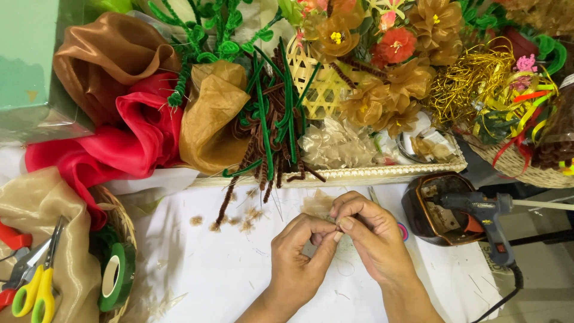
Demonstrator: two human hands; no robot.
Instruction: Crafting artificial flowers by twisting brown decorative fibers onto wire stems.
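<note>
White tabletop (197, 269) — pinched item hidden

Glue gun (485, 216) rests on a brown dish (423, 216), right side. Yellow-handled scissors (37, 281) and green tape roll (115, 276) in a basket (124, 228), left. Red fabric (119, 143), brown fabric (101, 54), green and brown pipe cleaners (269, 131) at back. Woven basket (320, 90) of gold fabric flowers (382, 90) beside gold wire (472, 78). White worktop (203, 269).
</note>
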